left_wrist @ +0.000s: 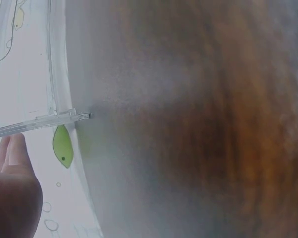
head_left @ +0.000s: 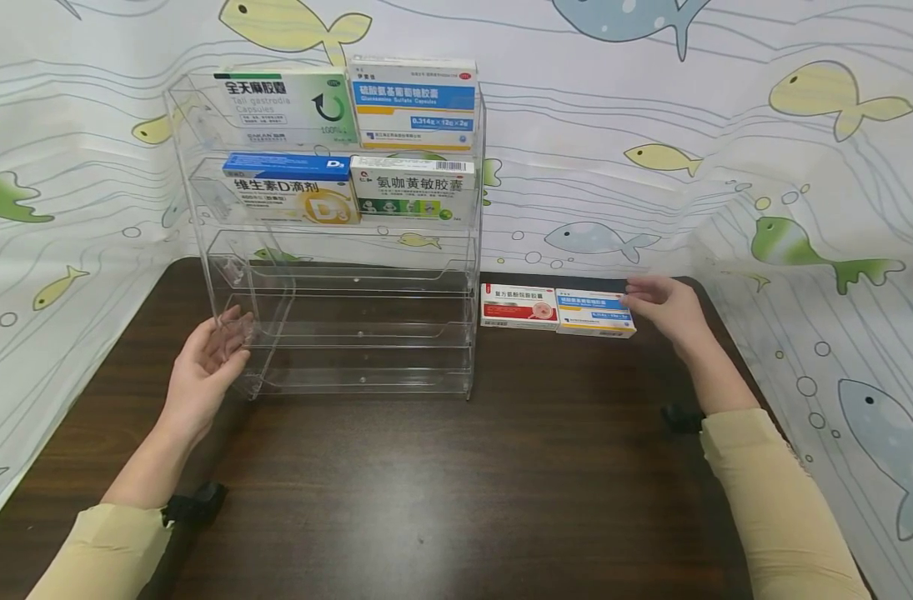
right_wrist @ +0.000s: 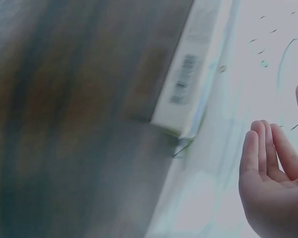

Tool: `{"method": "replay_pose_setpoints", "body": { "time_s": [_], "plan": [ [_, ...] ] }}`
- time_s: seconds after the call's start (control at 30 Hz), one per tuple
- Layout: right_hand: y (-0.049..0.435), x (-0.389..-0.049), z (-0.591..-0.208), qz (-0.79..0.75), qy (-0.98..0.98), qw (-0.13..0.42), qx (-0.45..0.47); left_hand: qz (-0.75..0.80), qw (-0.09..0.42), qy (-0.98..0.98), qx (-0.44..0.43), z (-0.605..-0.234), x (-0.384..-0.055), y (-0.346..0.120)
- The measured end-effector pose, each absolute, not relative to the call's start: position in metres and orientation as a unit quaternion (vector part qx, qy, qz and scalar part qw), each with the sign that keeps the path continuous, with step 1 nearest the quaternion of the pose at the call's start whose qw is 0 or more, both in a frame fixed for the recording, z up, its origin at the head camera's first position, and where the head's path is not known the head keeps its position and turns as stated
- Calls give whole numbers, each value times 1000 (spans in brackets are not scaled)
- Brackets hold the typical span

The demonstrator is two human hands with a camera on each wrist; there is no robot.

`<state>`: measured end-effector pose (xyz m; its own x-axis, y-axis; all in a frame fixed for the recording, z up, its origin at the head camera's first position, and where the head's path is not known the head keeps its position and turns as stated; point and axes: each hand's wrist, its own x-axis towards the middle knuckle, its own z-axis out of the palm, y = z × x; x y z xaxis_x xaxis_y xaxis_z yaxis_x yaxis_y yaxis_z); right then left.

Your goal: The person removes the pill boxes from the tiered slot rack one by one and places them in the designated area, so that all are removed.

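A clear acrylic display rack (head_left: 358, 337) stands on the dark table, with medicine boxes on its upper two tiers. My left hand (head_left: 208, 367) holds the rack's left side panel low down. In the left wrist view, fingers (left_wrist: 20, 153) lie against one face of that panel and a fingertip shows on the other. Right of the rack, a red-and-white medicine box (head_left: 519, 307) and a blue-and-white medicine box (head_left: 595, 313) lie side by side. My right hand (head_left: 669, 310) is at the blue-and-white box's right end; in the right wrist view its fingers (right_wrist: 251, 153) are extended, apart from the box.
On the top tier are a green-and-white box (head_left: 283, 108) and a larger blue-and-white box (head_left: 414, 104). Below them sit a vitamin D box (head_left: 291, 190) and a white-and-green box (head_left: 413, 190). A fish-printed curtain (head_left: 561, 150) surrounds the table (head_left: 456, 500).
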<state>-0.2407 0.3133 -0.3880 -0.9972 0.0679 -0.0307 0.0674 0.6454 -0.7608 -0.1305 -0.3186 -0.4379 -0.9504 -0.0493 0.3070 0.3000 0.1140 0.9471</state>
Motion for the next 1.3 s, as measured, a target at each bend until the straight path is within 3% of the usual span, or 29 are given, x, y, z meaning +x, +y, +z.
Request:
{"method": "replay_pose_setpoints", "body": {
  "time_s": [0.37, 0.63, 1.3],
  "plan": [
    [272, -234, -359, 426, -905, 24, 12, -664, 129, -732, -79, -438, -131, -318],
    [242, -225, -346, 462, -881, 38, 98, -662, 132, -733, -81, -438, -130, -317],
    [170, -208, -313, 495, -844, 37, 203, -666, 132, -730, -77, -439, -131, -318]
  ]
}}
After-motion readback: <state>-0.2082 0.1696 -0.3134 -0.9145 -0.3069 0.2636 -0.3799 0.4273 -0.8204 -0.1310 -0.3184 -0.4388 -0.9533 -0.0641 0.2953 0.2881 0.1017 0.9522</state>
